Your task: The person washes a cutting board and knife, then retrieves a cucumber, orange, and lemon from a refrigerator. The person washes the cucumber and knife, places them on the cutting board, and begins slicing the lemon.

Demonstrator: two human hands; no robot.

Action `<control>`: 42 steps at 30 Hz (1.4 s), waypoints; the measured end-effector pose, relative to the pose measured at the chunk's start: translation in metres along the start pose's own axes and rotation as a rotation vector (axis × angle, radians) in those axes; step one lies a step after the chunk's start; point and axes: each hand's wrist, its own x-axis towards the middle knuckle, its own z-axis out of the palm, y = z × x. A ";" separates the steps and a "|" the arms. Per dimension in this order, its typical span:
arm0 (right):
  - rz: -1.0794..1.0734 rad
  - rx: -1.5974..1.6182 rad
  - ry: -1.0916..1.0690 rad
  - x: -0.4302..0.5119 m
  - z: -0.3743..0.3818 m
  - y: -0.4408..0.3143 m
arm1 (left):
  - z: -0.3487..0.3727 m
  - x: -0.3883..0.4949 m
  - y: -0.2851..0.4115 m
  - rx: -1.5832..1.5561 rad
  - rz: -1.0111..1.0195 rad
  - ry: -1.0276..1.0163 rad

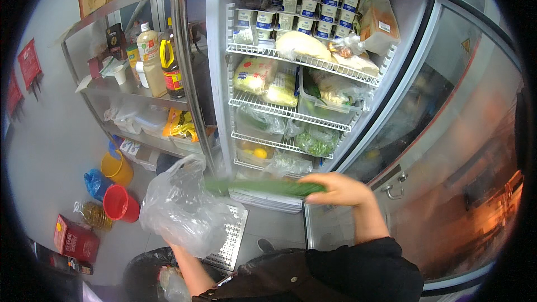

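Observation:
A long green cucumber (268,188), blurred along its length, lies level in my right hand (342,189), which grips its right end. Its left end reaches the side of a clear plastic bag (184,205); whether it is inside or in front of the bag I cannot tell. Holding up that bag from below is my left hand (171,239), its fingers mostly hidden by the crumpled plastic. Beyond both hands stands an upright refrigerator (215,71), with its glass door (419,134) swung out to the right.
Wire shelves (289,111) hold white tubs (308,7), bagged vegetables (256,75) and a plastic bin (327,109). At left are a steel rack (188,63) with bottles, a red bucket (121,203) and a yellow bucket (117,167). A black-lined bin (140,270) stands below my left arm.

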 end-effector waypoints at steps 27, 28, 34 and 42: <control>-0.147 0.189 -0.001 0.020 0.173 0.066 | 0.076 -0.146 -0.065 0.601 -0.249 -0.434; 0.055 0.321 -0.109 0.009 0.204 0.058 | 0.067 -0.154 -0.063 0.641 -0.243 -0.441; 0.324 1.019 0.211 -0.179 0.356 0.051 | -0.012 -0.241 -0.060 0.732 -0.563 -0.271; 1.862 0.355 0.857 -0.575 0.582 0.069 | -0.096 -0.328 -0.085 1.102 -0.930 -0.726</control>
